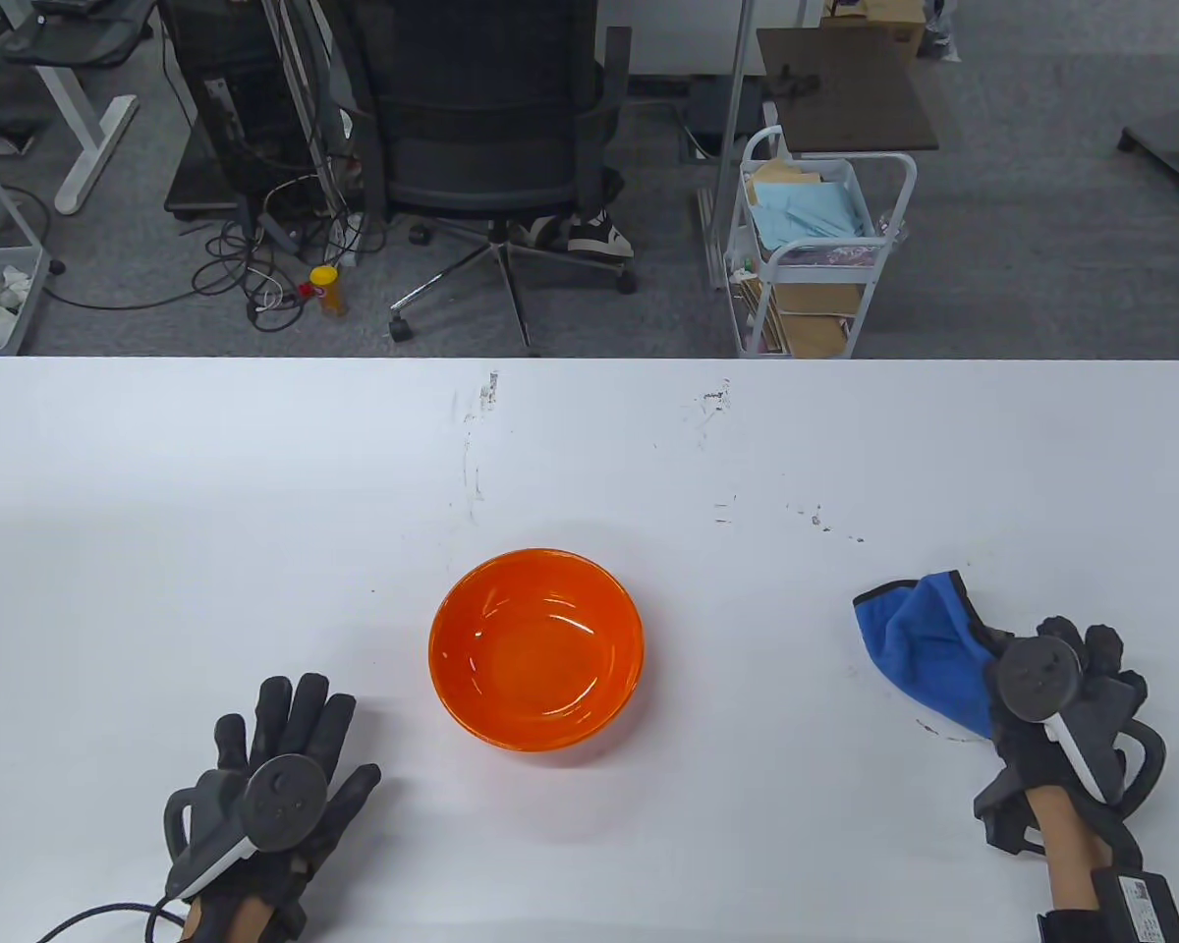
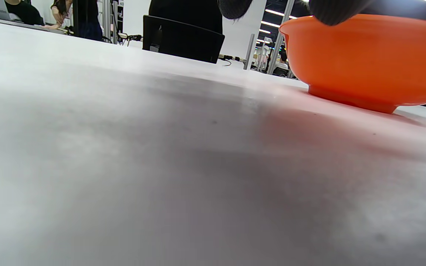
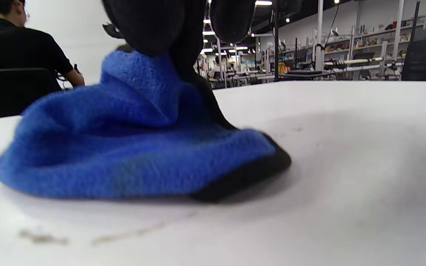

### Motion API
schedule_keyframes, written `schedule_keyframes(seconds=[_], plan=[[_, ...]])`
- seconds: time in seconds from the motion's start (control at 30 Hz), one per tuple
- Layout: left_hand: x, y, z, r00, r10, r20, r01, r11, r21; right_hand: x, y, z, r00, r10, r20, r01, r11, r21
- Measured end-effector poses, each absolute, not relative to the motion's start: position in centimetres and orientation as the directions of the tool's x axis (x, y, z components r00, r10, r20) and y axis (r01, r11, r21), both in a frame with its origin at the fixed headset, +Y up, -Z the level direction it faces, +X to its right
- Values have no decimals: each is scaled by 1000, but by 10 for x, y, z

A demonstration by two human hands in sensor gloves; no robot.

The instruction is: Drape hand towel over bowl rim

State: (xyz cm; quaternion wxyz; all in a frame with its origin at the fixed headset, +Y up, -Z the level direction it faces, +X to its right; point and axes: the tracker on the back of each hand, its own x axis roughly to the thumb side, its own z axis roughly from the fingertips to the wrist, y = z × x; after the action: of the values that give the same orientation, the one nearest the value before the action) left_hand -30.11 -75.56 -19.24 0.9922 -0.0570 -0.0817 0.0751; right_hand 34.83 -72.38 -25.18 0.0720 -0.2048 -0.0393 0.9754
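Note:
An orange bowl (image 1: 535, 653) stands upright and empty at the middle of the white table; it also shows in the left wrist view (image 2: 364, 62). A blue hand towel with a black edge (image 1: 928, 643) lies bunched on the table at the right, well apart from the bowl. My right hand (image 1: 1051, 678) grips the towel's near side. In the right wrist view its fingers (image 3: 154, 26) pinch a raised fold of the towel (image 3: 124, 147), and the rest lies on the table. My left hand (image 1: 290, 727) rests flat on the table left of the bowl, fingers spread, holding nothing.
The white table (image 1: 255, 511) has dark scuff marks (image 1: 481, 413) towards its far edge. Beyond it on the floor are an office chair (image 1: 496, 128) and a white trolley (image 1: 815, 246).

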Motion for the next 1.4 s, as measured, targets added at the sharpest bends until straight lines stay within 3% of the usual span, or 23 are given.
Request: schedule_keyframes(seconds=[0.13,0.33,0.67,0.83,1.1,1.33,1.4], plan=[[-297,-750,-190,975,142,173,-130,988,-78,337,-697,-243,-927,161,-338,-112,-981,-160],[-285,-728,-177,962,155,226,-186,975,121,310,-650,-225,-953,210,-217,-149,-952,-266],[-252,-699,-167,839,310,446,-382,921,79,238,-591,-196,-986,163,40,-166,-914,-371],[-226,-667,-160,814,251,523,-371,918,137,195,-568,-180,-963,184,195,-243,-905,-349],[-212,-648,-165,783,307,542,-388,921,38,137,-545,-151,-892,203,404,-349,-877,-330],[-210,-662,-176,725,448,523,-475,875,-90,102,-542,-135,-819,236,523,-432,-853,-292],[-205,-669,-182,728,421,541,-423,897,-129,96,-543,-132,-798,238,554,-447,-850,-280]])
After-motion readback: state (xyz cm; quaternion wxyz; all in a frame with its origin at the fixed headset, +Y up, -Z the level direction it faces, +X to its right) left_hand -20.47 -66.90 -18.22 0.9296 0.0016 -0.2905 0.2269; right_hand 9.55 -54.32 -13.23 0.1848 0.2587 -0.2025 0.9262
